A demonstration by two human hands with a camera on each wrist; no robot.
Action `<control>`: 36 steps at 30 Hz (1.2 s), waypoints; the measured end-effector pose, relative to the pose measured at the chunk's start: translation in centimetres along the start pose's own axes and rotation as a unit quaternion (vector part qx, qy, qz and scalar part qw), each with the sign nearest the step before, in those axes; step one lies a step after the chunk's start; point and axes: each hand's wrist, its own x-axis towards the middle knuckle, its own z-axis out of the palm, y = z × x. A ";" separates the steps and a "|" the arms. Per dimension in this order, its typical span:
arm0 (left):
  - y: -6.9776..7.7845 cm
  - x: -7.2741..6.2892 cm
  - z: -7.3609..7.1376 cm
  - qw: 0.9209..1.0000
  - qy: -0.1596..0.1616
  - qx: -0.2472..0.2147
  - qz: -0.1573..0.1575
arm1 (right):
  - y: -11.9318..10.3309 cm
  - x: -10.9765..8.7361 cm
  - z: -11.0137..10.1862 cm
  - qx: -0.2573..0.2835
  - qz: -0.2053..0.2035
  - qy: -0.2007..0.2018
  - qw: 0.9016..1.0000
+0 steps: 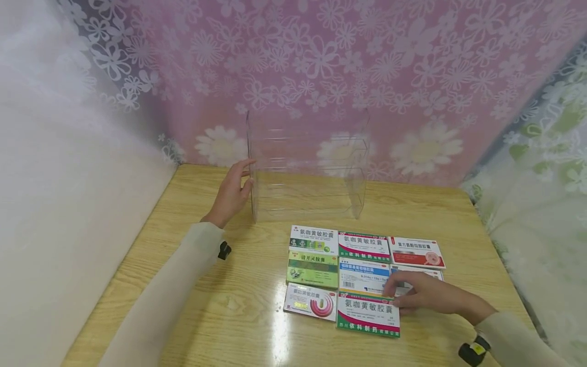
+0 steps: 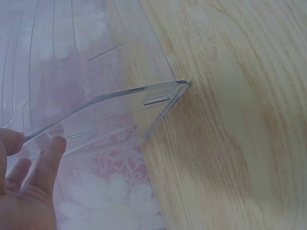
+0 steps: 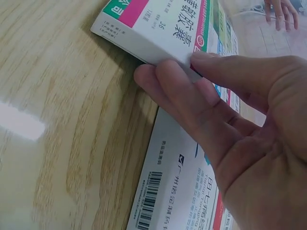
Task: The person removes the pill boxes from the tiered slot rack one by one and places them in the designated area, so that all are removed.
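A clear plastic tiered rack (image 1: 308, 167) stands at the back of the wooden table. My left hand (image 1: 231, 192) grips its left side panel (image 2: 136, 92), thumb on one face and fingers on the other. At front right, my right hand (image 1: 426, 292) pinches the right corner of a white, green and pink medicine box (image 1: 368, 315), thumb on top and fingertips against the side (image 3: 160, 36). Under that hand in the head view, a white and blue box (image 1: 417, 272) is partly covered. Beside it lies another white and blue box (image 1: 362, 275).
More medicine boxes lie flat in rows: a green box (image 1: 313, 270), a white box with pink rings (image 1: 310, 302), a white and green box (image 1: 314, 239), a pink and green box (image 1: 364, 246) and a red and white box (image 1: 418, 252). Flowered cloth (image 1: 293, 66) hangs behind the table.
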 end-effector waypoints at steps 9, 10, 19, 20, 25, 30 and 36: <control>-0.2 0.1 0.0 1.000 0.000 -0.005 0.001 | 0.0 0.8 0.5 -0.011 -0.022 0.002 1.000; -0.2 0.1 0.0 1.000 0.001 -0.004 0.002 | -0.1 0.9 0.6 -0.015 -0.023 0.004 1.000; -0.5 0.3 0.0 1.000 0.000 -0.002 0.003 | -1.2 1.6 0.7 -0.166 -0.030 0.104 0.980; -0.5 0.2 0.0 1.000 0.000 -0.002 0.002 | -1.4 1.8 0.9 -0.204 -0.038 0.127 0.970; -0.5 0.2 0.0 1.000 -0.002 -0.005 0.003 | -1.9 3.0 2.3 -0.381 -0.135 0.155 0.902; -0.5 0.2 0.1 1.000 0.001 -0.005 0.009 | -1.7 3.4 3.3 -0.418 -0.191 0.100 0.882; -0.4 0.2 0.0 1.000 0.004 -0.009 0.009 | -1.6 3.5 3.4 -0.424 -0.189 0.088 0.881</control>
